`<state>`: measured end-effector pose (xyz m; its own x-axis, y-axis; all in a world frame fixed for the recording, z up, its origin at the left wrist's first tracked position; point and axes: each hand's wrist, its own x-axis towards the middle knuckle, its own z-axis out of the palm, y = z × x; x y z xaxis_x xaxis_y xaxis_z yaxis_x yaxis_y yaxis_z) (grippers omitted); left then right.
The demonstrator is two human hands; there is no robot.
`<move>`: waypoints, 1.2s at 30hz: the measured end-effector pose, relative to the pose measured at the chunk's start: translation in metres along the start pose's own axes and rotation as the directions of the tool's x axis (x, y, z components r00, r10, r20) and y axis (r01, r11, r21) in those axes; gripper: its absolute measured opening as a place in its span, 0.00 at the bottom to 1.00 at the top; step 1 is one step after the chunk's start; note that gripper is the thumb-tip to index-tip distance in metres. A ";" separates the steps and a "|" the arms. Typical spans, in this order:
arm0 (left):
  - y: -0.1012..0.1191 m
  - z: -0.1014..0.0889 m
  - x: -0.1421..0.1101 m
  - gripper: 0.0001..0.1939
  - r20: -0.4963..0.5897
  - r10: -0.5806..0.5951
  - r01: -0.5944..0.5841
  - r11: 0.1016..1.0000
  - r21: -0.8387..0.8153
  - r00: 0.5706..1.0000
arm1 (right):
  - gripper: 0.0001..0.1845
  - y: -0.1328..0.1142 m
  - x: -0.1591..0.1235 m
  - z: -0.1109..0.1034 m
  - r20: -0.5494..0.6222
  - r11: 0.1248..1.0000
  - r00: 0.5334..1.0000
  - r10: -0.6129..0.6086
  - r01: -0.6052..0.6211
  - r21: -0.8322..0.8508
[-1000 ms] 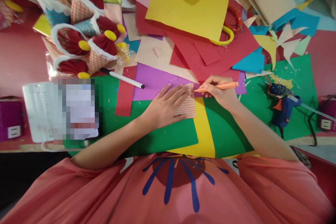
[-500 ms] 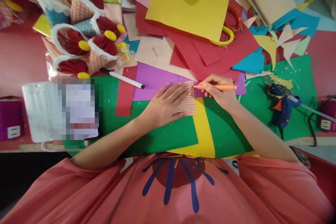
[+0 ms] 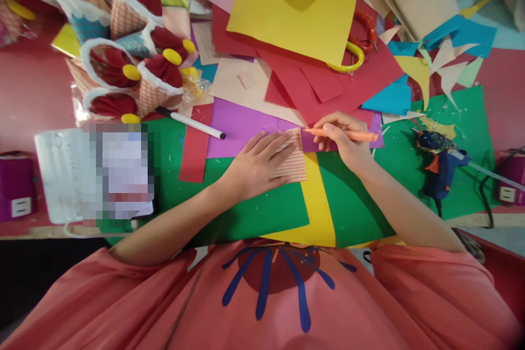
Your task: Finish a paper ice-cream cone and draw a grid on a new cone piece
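My left hand lies flat with fingers spread on a small cream piece of paper ruled with orange lines. Part of that piece is hidden beneath the palm and fingers. In a pinch grip, my right hand holds an orange marker, its tip at the upper right edge of the lined piece. Whether the tip touches it I cannot tell. Under the lined piece are green sheets, a purple sheet and a yellow strip.
A white marker crosses a red strip to the left. Paper cones crowd the upper left. Scissors poke from under a yellow sheet. A blue glue gun lies right; a blurred-out device lies left.
The orange marker has shifted slightly right and up with my right hand, its tip now near the edge of the lined piece. My left hand has hardly moved.
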<state>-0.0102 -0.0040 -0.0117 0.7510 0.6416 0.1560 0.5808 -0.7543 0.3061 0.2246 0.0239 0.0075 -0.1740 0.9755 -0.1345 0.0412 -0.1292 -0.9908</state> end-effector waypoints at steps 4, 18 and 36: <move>0.000 0.004 -0.003 0.28 -0.042 -0.042 0.040 0.999 -0.035 0.998 | 0.15 0.003 0.000 -0.001 -0.004 0.999 1.000 0.006 -0.006 0.031; -0.006 0.004 -0.001 0.27 -0.068 -0.093 0.091 0.995 -0.028 0.993 | 0.19 0.005 0.001 -0.002 -0.048 1.000 0.999 -0.016 0.018 0.021; -0.004 0.001 0.001 0.22 -0.042 -0.064 0.064 0.998 -0.023 0.997 | 0.15 0.003 0.001 0.000 0.026 0.993 0.997 -0.075 0.077 -0.089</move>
<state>-0.0114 -0.0005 -0.0142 0.6982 0.6942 0.1750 0.6198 -0.7085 0.3374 0.2250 0.0246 0.0040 -0.2021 0.9775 -0.0601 0.1146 -0.0373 -0.9927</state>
